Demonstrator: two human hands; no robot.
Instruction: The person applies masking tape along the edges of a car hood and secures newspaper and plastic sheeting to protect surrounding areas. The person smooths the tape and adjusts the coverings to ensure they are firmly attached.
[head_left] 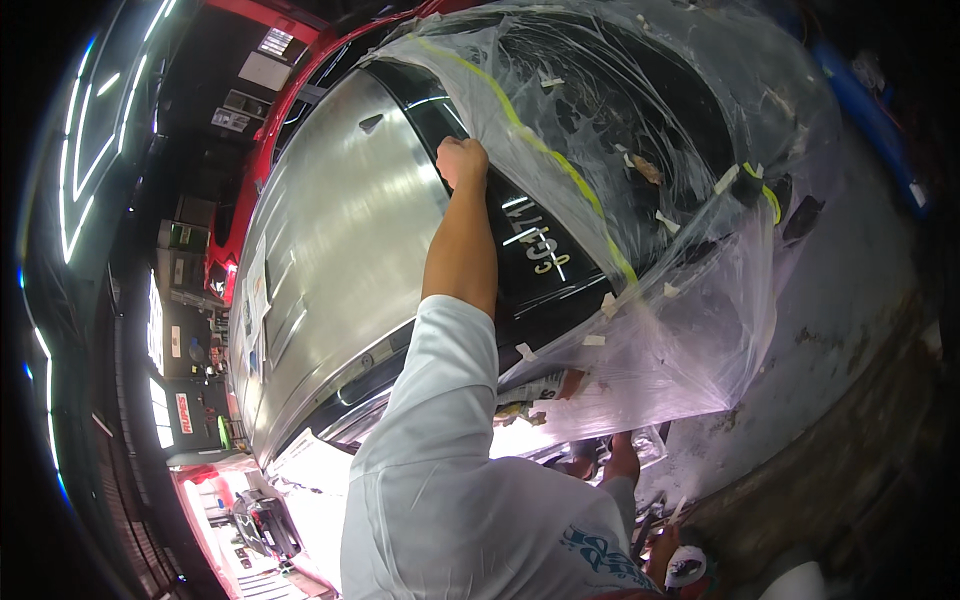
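- The clear plastic film (560, 110) lay at one o'clock; its near edge ran taut from the left hand (462, 162), at twelve, down beside the dark rear window (535, 250).
- The left hand's fingers were curled together, clamped on that edge where the creases gathered.
- Toward ten o'clock the silver roof (340, 200) spread broadly; grey floor (835, 335) stretched beyond the film at three.
- The film wrapped the car's dark tail, with pale tape scraps dotted over it (a brown scrap (648, 168) showed too, above or beneath, I couldn't tell).
- The film's yellow-green strip (545, 150) marked its long line, pointing roughly from eleven o'clock toward five.
- The right hand (662, 552) hung low at five, near a white roll (685, 567) (whether its fingers gripped anything, I couldn't tell).
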